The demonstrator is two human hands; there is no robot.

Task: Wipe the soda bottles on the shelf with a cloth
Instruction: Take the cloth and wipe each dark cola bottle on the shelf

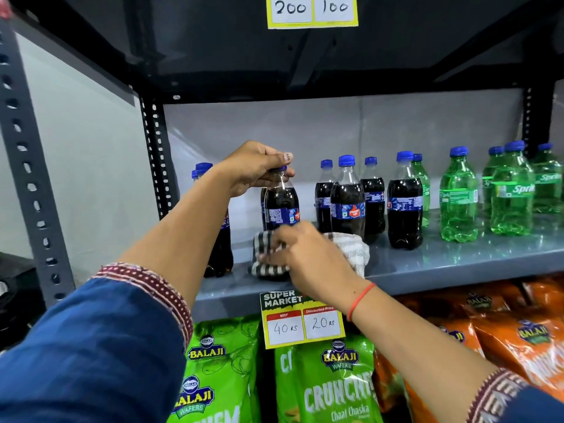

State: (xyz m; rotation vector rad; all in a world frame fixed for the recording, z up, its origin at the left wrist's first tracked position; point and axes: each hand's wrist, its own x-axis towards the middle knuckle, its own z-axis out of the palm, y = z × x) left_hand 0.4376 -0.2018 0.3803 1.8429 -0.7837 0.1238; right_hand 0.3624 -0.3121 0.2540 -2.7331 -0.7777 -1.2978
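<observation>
My left hand [256, 169] grips the blue cap and neck of a dark cola bottle [280, 206], holding it upright near the front of the grey shelf [442, 264]. My right hand [308, 254] holds a striped black-and-white cloth [268, 264] against the bottom of that bottle; the cloth's pale end [354, 248] trails to the right on the shelf. Several more cola bottles [348, 196] stand behind and to the right. Two others [219, 245] are partly hidden behind my left forearm.
Green Sprite bottles [512, 196] fill the right end of the shelf. A perforated metal upright [158, 157] stands at the left rear. A price tag [302, 322] hangs from the shelf edge. Green [332, 380] and orange [518, 331] snack bags lie below.
</observation>
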